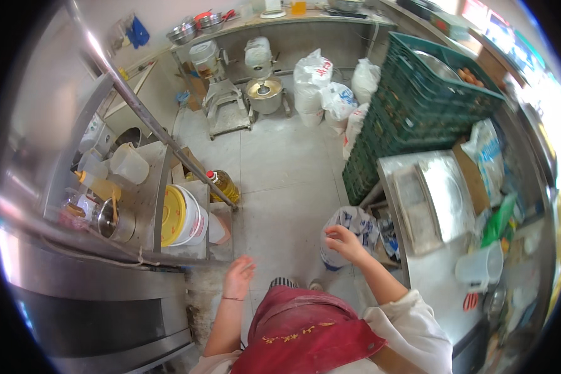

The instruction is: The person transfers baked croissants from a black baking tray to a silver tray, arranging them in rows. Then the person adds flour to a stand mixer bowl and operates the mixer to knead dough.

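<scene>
My left hand (pixel 238 279) hangs in front of me with nothing in it, its fingers loosely apart. Nearest to it is the corner of the metal shelf unit, where a white bucket (pixel 197 217) with a yellow lid (pixel 173 216) stands. Over the top of a white sack with blue print (pixel 350 222) hovers my right hand (pixel 345 243), fingers loosely bent and holding nothing; I cannot tell if it touches the sack. A dark red apron (pixel 304 322) covers my front.
Stacked green plastic crates (pixel 416 107) rise at the right, eggs (pixel 470 77) on top. Beside them a metal worktable (pixel 432 276) carries a clear plastic jug (pixel 479 266). Ahead stand a planetary mixer (pixel 262 77) and white bags (pixel 311 86). A metal pole (pixel 154 124) slants across the left.
</scene>
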Motion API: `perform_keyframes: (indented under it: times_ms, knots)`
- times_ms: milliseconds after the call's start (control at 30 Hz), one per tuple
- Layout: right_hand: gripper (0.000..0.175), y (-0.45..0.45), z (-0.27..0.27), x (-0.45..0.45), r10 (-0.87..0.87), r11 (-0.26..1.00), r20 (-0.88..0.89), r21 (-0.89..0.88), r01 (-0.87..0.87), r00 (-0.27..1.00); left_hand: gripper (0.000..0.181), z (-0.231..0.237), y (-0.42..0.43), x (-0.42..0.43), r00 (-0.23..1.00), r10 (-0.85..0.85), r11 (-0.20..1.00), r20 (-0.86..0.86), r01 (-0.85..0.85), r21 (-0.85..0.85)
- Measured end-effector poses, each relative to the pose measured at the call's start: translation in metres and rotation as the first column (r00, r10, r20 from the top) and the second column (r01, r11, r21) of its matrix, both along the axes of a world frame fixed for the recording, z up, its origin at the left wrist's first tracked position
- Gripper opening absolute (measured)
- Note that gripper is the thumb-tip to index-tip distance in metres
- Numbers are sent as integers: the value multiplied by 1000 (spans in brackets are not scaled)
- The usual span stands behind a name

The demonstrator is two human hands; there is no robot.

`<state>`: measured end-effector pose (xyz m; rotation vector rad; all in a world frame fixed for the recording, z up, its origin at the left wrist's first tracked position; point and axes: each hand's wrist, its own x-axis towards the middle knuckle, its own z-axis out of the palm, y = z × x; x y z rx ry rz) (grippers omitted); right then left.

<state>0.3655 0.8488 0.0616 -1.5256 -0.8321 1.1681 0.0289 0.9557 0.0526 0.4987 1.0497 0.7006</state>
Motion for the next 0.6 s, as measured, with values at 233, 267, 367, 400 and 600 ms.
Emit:
perform_keyframes:
  times_ms: [233,267,367,400,600]
  knots:
    - [37,299,16,27,325,940,91,82,-332,941,24,-14,189,37,954,274,945,120,-243,-220]
    - [37,336,19,36,342,930,85,111,-350,936,23,-17,223,51,939,303,938,159,-265,-224]
    - [37,425,20,75,294,949,-227,-47,-312,928,19,-16,324,96,922,262,964,283,-237,-122]
    - [38,454,18,93,275,955,-238,-49,-294,932,18,-11,357,111,943,167,986,287,-166,-28]
    - [39,582,-35,218,-22,976,-313,-214,-48,950,36,25,500,224,987,-3,999,161,-5,51]
